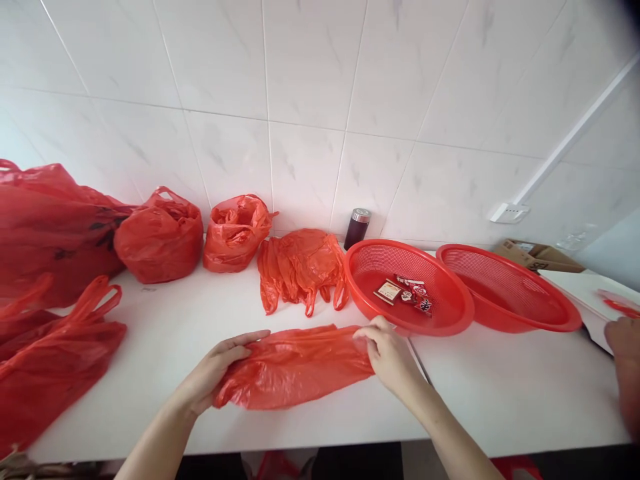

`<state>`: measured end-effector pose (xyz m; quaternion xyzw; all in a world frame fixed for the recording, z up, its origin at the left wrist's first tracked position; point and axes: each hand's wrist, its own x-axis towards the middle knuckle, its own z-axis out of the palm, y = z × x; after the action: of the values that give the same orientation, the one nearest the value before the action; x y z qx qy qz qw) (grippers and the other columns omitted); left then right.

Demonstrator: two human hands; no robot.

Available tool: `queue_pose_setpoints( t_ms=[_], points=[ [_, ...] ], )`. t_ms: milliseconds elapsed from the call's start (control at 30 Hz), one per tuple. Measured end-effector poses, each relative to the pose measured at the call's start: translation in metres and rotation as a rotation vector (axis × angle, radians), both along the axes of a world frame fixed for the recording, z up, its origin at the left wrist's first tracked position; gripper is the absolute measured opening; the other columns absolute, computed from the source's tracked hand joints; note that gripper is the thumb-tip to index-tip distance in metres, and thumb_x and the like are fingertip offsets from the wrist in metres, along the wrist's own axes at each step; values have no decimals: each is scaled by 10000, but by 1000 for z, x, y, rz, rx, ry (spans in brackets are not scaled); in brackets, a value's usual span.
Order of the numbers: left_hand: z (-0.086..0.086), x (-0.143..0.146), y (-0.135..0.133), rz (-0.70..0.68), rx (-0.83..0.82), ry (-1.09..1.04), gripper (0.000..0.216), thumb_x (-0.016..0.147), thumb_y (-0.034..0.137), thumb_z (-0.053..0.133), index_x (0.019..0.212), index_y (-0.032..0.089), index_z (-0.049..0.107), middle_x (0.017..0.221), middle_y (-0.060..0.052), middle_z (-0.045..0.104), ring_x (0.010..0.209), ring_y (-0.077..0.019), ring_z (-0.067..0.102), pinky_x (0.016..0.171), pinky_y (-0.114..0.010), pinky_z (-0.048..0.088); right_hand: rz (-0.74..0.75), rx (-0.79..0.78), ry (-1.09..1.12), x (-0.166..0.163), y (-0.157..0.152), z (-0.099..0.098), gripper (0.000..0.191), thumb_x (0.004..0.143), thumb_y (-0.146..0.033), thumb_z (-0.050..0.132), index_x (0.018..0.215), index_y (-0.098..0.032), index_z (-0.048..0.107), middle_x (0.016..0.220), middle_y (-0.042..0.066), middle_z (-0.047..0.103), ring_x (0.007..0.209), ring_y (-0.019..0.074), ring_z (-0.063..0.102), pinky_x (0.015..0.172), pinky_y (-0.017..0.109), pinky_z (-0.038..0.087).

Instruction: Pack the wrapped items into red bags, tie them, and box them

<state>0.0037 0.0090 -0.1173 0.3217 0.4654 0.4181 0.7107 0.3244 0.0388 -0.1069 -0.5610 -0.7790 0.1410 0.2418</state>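
Spanning one long, crinkled red plastic bag (300, 370) over the near side of the white tabletop (520, 387), the left hand (225, 367) clasped one end and the right hand (384, 350) pinched the other, I judged to keep it flat. Beyond them, from my distant screen, I counted two round, perforated red plastic baskets (465, 320), the left apparently corralling small printed packets (407, 295), one heap of loose red bags (303, 263), too tangled to number, and two small, plump red bags (160, 240) by the tiled wall (310, 173).

Background: tiled wall (310, 60), pale with grey veining. Near its foot — dark bottle (355, 232), upright, with silvery cap (361, 214). At right, white socket unit (510, 213) joined to slanting white conduit (575, 137) — brown cardboard box (556, 257) lower down.
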Motion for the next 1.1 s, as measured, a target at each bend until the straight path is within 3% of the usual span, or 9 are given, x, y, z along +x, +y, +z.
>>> queue_pose_setpoints(
  t_ms=[200,333,433,500,600,667,767,933,1100],
  points=[
    [-3,8,2,77,43,-56,269,817,256,663,1082,213,657,1068,-53,717,915,-162,677,760,-217,521,188,328,95,-26,-16,26,306,893,-116,432,1058,-226,665,1112,91,601,1063,226,563,921,373,454],
    [0,31,0,36,23,-255,172,787,183,681,946,229,633,931,-6,699,771,-127,668,694,-219,516,477,117,63,-53,-14,15,344,894,-71,401,1031,-232,671,906,28,681,852,161,614,813,299,476],
    [-3,31,0,55,29,-279,112,754,181,691,820,217,608,939,-10,681,811,-142,658,742,-249,517,487,-38,-209,-47,3,-6,327,824,-145,570,1124,-233,664,1047,49,684,1034,231,579,966,391,401],
    [-8,20,2,96,91,-63,76,763,239,657,728,203,600,983,-27,673,799,-159,649,712,-263,518,459,-184,-345,-33,12,-18,600,703,-279,730,1284,-251,580,1284,86,586,1203,319,479,1046,473,318],
    [-17,5,6,69,309,645,170,781,266,552,658,208,655,1085,-34,656,778,-186,634,656,-284,506,418,-360,-422,-18,15,-27,927,592,-369,784,1435,-307,403,1485,95,393,1321,371,356,1075,525,252],
    [-22,3,8,-20,506,1105,227,788,238,501,779,253,728,1224,-21,615,887,-227,624,723,-319,507,386,-365,-428,-16,11,-27,926,597,-353,761,1442,-341,381,1506,84,362,1334,366,346,1077,530,229],
    [-32,10,12,-43,721,1484,420,817,213,475,1189,301,650,1457,-32,439,1050,-282,566,852,-399,492,331,-327,-440,-20,5,-20,798,636,-313,710,1394,-319,462,1384,100,512,1216,339,489,1043,515,259],
    [-43,15,16,52,653,1534,711,771,44,385,1440,282,389,1496,-103,357,1061,-260,594,858,-387,494,366,-296,-373,-20,-1,3,587,687,-294,697,1264,-323,592,984,35,729,928,257,634,974,445,316],
    [-27,20,11,-11,530,1205,786,724,62,382,1471,299,323,1432,-69,448,943,-193,639,790,-294,485,481,-18,-82,-34,-11,25,244,882,-277,587,1106,-309,679,1020,-5,715,906,171,612,999,393,310]
  ],
)
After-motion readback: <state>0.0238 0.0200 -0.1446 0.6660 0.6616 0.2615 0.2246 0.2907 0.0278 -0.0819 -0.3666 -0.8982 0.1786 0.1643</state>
